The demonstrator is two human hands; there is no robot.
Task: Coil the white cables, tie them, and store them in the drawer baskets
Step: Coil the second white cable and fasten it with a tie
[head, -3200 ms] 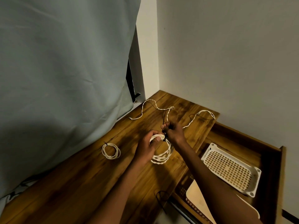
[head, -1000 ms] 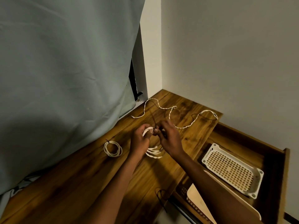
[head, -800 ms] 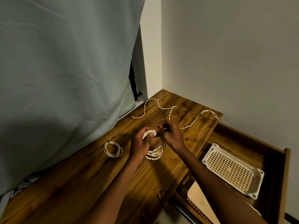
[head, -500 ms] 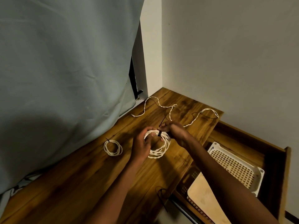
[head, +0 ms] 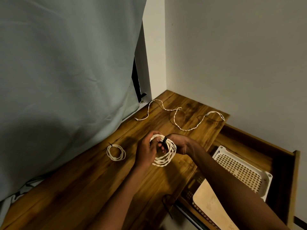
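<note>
Baskets first: sitting in the open drawer (head: 280,163) at the right end of the wooden surface (head: 99,188), white lattice basket (head: 240,171) lying toward the drawer's far side, showing nothing inside it; second, pale basket (head: 212,211) lying at the drawer's near edge, half covered by the right forearm, contents impossible to tell. Carrying no readable writing, brand or label anywhere.

Gripping the coiled white cable (head: 163,155) over the middle of the surface: left hand (head: 146,152) curling round the coil's left side, right hand (head: 178,144) pinching its top, fingers closing at the black tie (head: 164,141) wrapping the strands there. Hanging below both hands, the coil's lower loops nearly touching the wood.

Lying flat just left of the hands, toward the surface's back edge by the grey-green curtain (head: 66,80): smaller tied coil (head: 116,152), bound with a dark tie. Snaking loose across the far corner of the surface: uncoiled white cable (head: 179,117), running from the curtain side to the right edge above the drawer. Resting at the near edge of the surface, beside the drawer: spare black tie (head: 167,200)
</note>
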